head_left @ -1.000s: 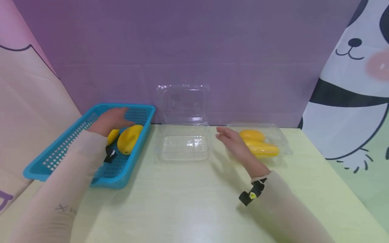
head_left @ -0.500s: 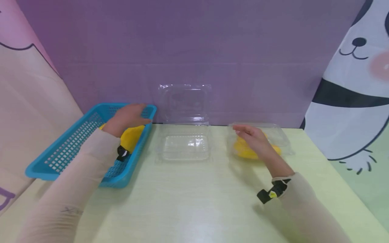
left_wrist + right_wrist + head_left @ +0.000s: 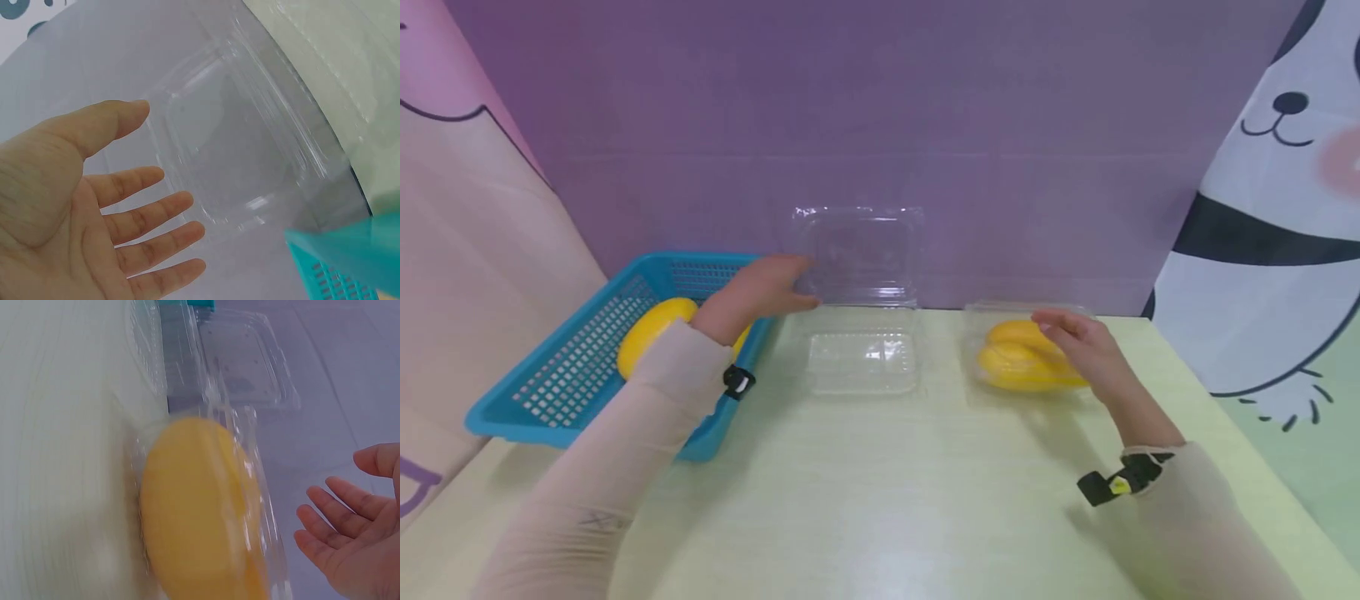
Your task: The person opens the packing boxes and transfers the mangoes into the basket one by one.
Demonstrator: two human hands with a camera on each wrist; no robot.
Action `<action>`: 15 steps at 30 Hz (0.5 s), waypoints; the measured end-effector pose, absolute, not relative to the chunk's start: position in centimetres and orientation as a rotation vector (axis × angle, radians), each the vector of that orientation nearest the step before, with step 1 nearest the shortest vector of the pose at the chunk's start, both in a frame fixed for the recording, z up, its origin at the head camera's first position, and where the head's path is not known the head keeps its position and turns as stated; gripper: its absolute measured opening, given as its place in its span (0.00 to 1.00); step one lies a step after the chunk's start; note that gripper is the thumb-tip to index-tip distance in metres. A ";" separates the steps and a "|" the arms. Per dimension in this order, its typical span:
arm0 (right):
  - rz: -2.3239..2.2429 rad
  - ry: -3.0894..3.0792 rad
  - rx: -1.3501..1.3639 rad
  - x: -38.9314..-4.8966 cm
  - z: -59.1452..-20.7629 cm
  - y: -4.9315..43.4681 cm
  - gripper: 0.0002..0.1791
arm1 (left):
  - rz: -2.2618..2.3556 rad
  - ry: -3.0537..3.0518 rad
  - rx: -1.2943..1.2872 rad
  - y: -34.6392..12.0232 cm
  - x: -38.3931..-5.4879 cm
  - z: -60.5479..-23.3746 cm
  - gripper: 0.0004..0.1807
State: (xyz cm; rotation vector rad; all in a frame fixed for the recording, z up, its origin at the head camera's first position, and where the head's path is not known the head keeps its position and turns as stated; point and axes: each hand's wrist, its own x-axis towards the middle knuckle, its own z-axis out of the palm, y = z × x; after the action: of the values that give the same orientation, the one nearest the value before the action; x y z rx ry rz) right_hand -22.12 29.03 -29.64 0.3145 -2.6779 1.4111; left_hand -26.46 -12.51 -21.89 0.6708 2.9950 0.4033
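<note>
My left hand (image 3: 760,292) hovers over the right rim of a blue plastic basket (image 3: 550,429), fingers spread, holding nothing. In the left wrist view its palm faces the upright lid (image 3: 231,131) of a clear plastic clamshell box (image 3: 857,367) without touching it. My right hand (image 3: 1093,354), also holding nothing, is held beside a second clear clamshell box (image 3: 215,397). Yellow mango-like fruits (image 3: 1018,371) lie inside that box under clear plastic; whether its lid is latched cannot be told. Another yellow fruit (image 3: 655,329) lies in the basket, and one more is mostly hidden behind my left wrist.
The pale table (image 3: 880,492) extends in front of the boxes. A purple cloth (image 3: 880,108) hangs behind its back edge, close to the raised lid. A panda-print sheet (image 3: 1262,300) borders the right side.
My left hand has moved right, from above the fruit in the basket to its right rim. The right hand has moved right, across the fruit-filled box. The fruits have stayed in place.
</note>
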 end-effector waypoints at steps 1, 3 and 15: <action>1.400 -2.678 0.302 -22.1 -29.7 29.5 0.26 | 0.395 2.997 0.691 -12.2 -26.4 -21.9 0.36; 1.401 -2.665 0.262 -22.0 -29.8 30.5 0.27 | 0.391 3.000 0.733 -11.5 -26.2 -21.9 0.37; 1.400 -2.580 -0.012 -21.8 -31.0 34.2 0.29 | 0.364 2.992 0.849 -7.7 -26.0 -21.7 0.35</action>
State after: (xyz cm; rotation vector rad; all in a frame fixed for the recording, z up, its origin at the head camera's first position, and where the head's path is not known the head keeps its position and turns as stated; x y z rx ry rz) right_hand -21.79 34.24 -31.05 -0.0125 -2.5800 1.3999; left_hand -25.97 -7.67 -21.72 0.8492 2.9924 0.3639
